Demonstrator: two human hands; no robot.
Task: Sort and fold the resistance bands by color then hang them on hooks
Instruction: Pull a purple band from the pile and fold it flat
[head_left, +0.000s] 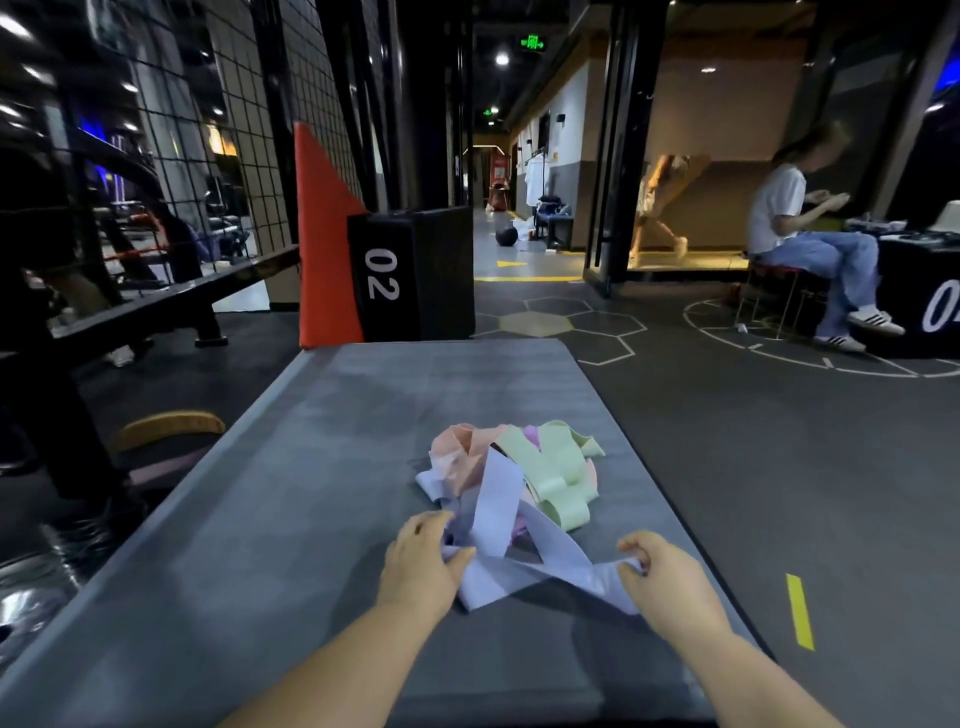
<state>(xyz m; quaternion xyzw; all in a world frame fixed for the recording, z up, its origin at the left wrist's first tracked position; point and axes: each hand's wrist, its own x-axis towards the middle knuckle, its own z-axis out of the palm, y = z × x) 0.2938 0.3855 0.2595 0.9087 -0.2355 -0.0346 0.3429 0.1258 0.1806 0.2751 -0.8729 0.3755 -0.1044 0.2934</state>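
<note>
I'm barely into the job. The bands lie in one mixed heap on the grey surface, at 12 o'clock from my hands, with no colour set apart and nothing folded. Green loops crowd the heap's 2 o'clock side and peach bunches at its 10 o'clock. A bit of pink shows between them.

I've started on the lilac band, which runs from the heap down to 6 o'clock, where I hold it. My left hand grips one stretch with fingers curled over it and the thumb pressing the fabric. My right hand pinches another stretch between thumb and fingertips. Between my hands the band crosses over itself, and its upper part is caught in the heap.

I judge this to be the first colour being pulled free. Left to do: clear the lilac, flatten and fold it, repeat for green, peach and pink, then hang each. I see no hooks from here.
</note>
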